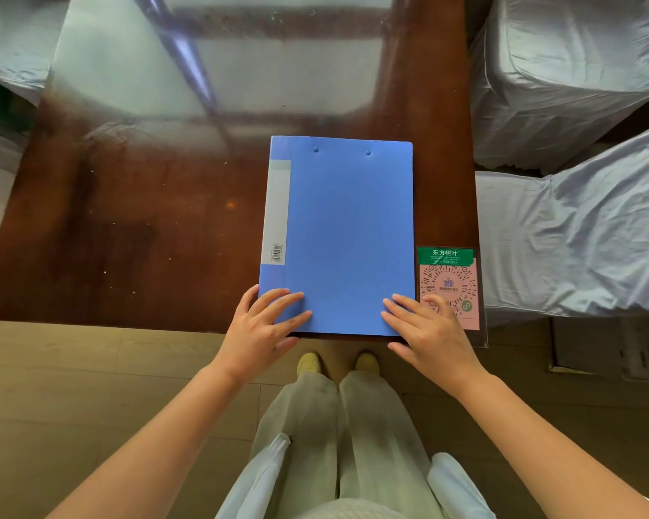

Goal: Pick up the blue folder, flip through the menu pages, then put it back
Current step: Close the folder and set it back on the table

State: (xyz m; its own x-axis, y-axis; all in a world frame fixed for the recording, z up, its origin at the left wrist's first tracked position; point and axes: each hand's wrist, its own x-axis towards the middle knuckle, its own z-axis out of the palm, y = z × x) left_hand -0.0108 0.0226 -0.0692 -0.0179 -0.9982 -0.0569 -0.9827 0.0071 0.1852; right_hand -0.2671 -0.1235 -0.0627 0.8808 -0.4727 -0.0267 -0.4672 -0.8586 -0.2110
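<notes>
1. One blue folder (pixel 347 234) lies closed and flat at the near right edge of the glossy brown table (pixel 135 234). A pale strip with a small barcode runs along its left side; the print is too small to read.
2. Your left hand (pixel 266 324) and right hand (pixel 428 327) rest with fingers spread on the folder's two near corners, thumbs at its near edge; neither is clenched around it.
3. Just right of the folder lies one pink card (pixel 449 288) with a QR code under a green header reading "东方树叶"; your right fingers overlap it.
4. Two cloth-covered seats (pixel 570 234) stand right of the table.
</notes>
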